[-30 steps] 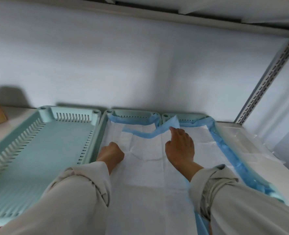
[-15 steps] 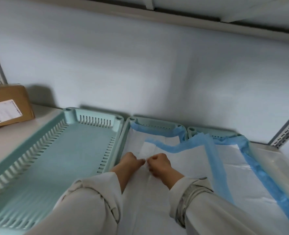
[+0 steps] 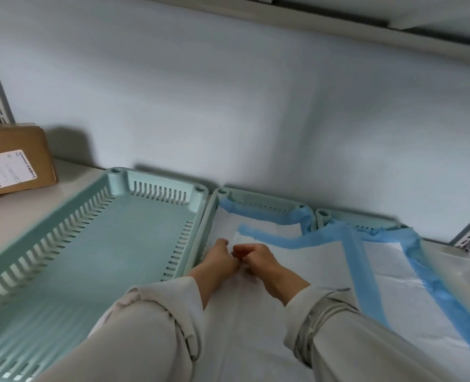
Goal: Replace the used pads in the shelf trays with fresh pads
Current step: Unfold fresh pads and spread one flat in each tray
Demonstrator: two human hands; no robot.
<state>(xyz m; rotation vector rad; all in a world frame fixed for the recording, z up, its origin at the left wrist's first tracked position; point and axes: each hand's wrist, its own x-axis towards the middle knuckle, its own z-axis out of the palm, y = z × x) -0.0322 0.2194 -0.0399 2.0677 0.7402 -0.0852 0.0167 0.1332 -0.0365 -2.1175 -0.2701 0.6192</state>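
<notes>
The fingers of the left hand [image 3: 220, 260] and the right hand [image 3: 258, 259] meet near the left edge of the middle tray [image 3: 211, 213], curled down onto the white pad [image 3: 305, 260] and seemingly pinching its edge or a fold, though whether each hand truly grips the sheet cannot be told. The pad, white with a blue border [image 3: 352, 260], lies over the middle tray and spills across the right tray [image 3: 323, 215], its far edge folded back. The left tray [image 3: 156, 183] stands bare, with no pad in it. A cardboard box [image 3: 16, 158] sits on the shelf beyond.

The step in hand looks like spreading a pad into the middle tray. The next move likely calls for drawing the edge toward the tray wall and flattening the folded border so the sheet sits inside one tray only.
</notes>
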